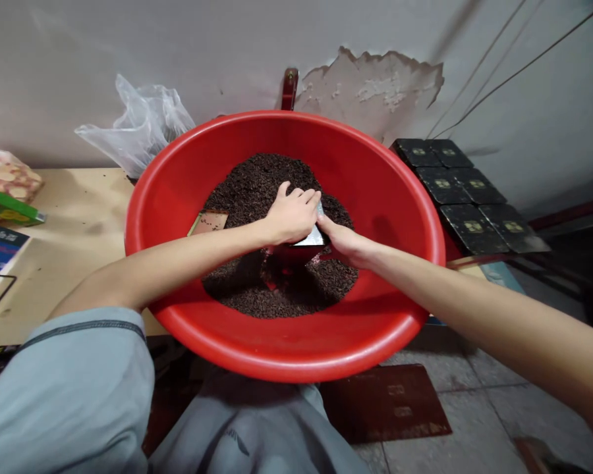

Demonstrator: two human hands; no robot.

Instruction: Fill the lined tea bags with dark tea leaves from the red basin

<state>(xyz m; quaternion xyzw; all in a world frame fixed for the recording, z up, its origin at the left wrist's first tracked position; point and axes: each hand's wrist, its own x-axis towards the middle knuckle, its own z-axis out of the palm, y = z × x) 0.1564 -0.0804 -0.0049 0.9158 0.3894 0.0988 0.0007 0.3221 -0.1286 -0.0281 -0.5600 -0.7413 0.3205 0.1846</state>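
Note:
A large red basin (pixel 375 197) holds a heap of small dark brown grains (pixel 257 178). Over the heap, near the basin's middle, my left hand (pixel 294 212) lies on top of a dark box (pixel 310 241) with a shiny silvery face, its fingers bent over the far edge. My right hand (pixel 343 240) grips the right side of the same box. The box's lower part is in shadow. To the left, a small flat light-coloured piece (pixel 210 222) with a few grains on it rests partly in the heap.
Several black square tins (pixel 474 191) stand at the right. On the wooden table (pixel 74 257) at the left are a green box (pixel 7 205), a blue printed box (pixel 0 247) and a bag of light pieces (pixel 7 172). A clear plastic bag (pixel 143 122) stands behind the basin.

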